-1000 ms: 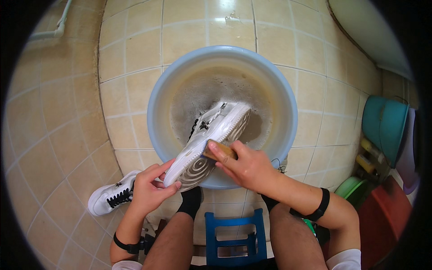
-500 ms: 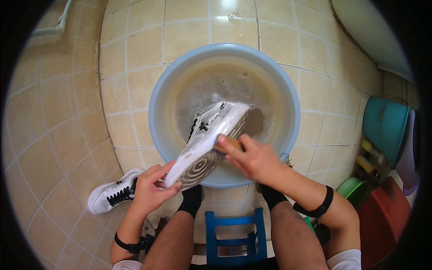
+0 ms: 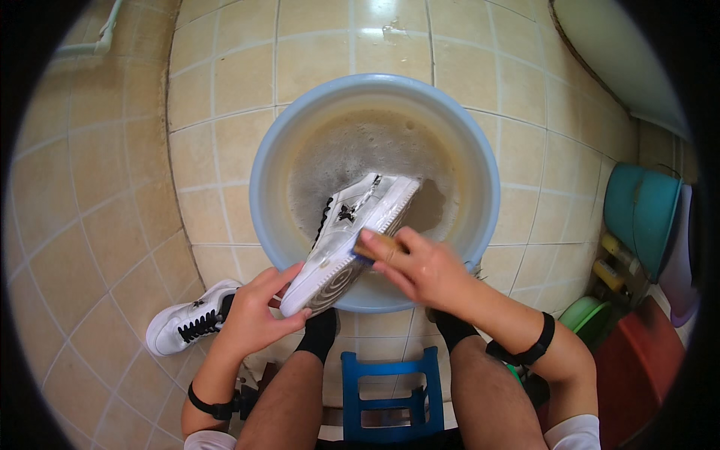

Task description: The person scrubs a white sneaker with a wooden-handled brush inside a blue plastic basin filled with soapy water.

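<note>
A white sneaker with black laces and a dark butterfly-like mark is tilted over the basin, its ringed sole turned toward my right side. My left hand grips one end of it near the basin's rim. In my right hand is a wooden-backed scrub brush, its bluish bristles pressed against the edge of the sole. The round grey-blue basin holds murky, foamy water, and the sneaker's far end reaches down to it. A second white sneaker with black laces lies on the tiles beyond my left forearm.
Between my legs stands a blue plastic stool. To the right are a teal basin, a green basin, a red tub and yellow bottles. A tiled wall rises at left, with a white pipe.
The sneaker has rolled slightly, showing more of its side and less of its sole. My right hand with the brush has shifted a little, and the brush remains on the sole's edge.
</note>
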`<move>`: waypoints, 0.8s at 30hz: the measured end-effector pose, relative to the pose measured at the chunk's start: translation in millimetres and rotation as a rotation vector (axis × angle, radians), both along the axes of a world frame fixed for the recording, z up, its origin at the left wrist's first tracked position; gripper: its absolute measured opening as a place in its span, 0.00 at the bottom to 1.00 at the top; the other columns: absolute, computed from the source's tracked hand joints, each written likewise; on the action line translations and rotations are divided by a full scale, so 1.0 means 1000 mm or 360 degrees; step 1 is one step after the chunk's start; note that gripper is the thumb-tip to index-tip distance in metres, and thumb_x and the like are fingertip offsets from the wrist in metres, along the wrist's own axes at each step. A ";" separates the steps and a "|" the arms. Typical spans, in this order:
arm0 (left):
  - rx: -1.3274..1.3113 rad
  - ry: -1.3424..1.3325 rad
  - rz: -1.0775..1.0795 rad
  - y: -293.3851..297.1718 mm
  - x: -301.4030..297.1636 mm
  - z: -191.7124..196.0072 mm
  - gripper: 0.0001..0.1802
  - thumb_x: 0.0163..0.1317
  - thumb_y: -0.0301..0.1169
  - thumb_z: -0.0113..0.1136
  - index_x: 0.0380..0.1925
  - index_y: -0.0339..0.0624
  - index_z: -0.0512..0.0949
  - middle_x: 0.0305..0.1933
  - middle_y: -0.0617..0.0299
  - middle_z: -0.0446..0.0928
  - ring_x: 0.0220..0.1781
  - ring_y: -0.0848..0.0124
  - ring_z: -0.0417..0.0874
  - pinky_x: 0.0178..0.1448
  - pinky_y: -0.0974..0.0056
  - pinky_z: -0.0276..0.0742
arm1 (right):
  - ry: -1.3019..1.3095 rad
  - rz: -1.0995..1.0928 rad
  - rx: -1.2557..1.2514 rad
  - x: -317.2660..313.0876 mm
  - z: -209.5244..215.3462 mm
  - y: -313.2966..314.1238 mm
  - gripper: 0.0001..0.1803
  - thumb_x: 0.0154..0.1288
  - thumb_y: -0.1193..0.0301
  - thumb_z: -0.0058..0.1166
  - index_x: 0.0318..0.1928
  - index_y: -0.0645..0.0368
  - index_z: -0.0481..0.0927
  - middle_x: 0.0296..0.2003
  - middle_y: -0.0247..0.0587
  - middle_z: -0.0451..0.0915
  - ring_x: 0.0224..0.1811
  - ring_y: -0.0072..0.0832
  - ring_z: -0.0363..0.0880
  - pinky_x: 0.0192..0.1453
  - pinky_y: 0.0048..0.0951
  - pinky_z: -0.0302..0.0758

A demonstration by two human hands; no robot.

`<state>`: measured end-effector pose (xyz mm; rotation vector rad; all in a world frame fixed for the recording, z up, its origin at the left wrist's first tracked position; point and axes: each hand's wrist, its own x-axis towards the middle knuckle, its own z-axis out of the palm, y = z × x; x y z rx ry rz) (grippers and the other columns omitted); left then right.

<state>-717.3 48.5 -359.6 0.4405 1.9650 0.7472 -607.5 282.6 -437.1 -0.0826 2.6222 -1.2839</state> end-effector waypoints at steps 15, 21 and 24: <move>-0.0041 0.0094 -0.0033 0.026 0.011 -0.014 0.44 0.50 0.41 0.67 0.62 0.32 0.57 0.49 0.42 0.68 0.54 0.48 0.69 0.58 0.56 0.66 | 0.0083 -0.0054 0.0123 -0.002 0.004 -0.007 0.29 0.58 0.67 0.57 0.61 0.48 0.67 0.29 0.42 0.68 0.23 0.38 0.73 0.23 0.36 0.74; -0.0057 -0.0141 -0.0112 0.021 0.008 -0.019 0.46 0.52 0.42 0.65 0.64 0.31 0.52 0.61 0.40 0.62 0.63 0.52 0.65 0.66 0.58 0.59 | -0.0081 -0.0152 0.0718 -0.012 -0.011 0.020 0.26 0.58 0.65 0.56 0.59 0.46 0.69 0.29 0.41 0.70 0.21 0.37 0.74 0.21 0.35 0.73; -0.0068 -0.0211 -0.0062 0.021 0.010 -0.016 0.46 0.53 0.42 0.65 0.64 0.30 0.52 0.62 0.39 0.61 0.65 0.51 0.63 0.67 0.59 0.58 | -0.0101 -0.0084 0.0562 -0.012 -0.002 0.011 0.26 0.58 0.65 0.56 0.59 0.47 0.70 0.29 0.42 0.70 0.22 0.38 0.75 0.22 0.35 0.74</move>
